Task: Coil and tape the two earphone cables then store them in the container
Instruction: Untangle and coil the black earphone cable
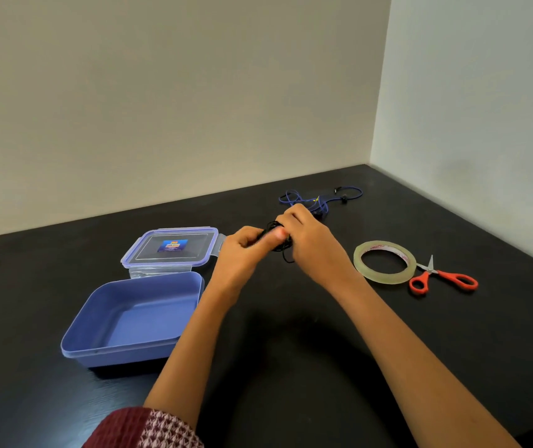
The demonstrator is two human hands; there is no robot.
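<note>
At the frame's centre, a coiled black earphone cable [283,246] is pinched between the curled fingers of the left hand [242,250] and right hand [307,237]. Just above it, the blue earphone cable [320,199] lies loose on the tabletop [291,350]. The open blue container [97,347] sits lower left with its lid [169,247] behind it. A tape roll [385,278] and scissors [443,275] lie to the right.

You work at a black tabletop [501,334] set in a room corner, where the plain pale left wall [161,92] meets the right wall [469,92]. Indoor room, home or office, cannot tell which. Small household and stationery items lean toward a home desk: blue plastic food container [113,350], its clip lid [194,250], clear tape roll [385,277], orange-handled scissors [443,273]. Soft, even lighting, bare painted surfaces.
</note>
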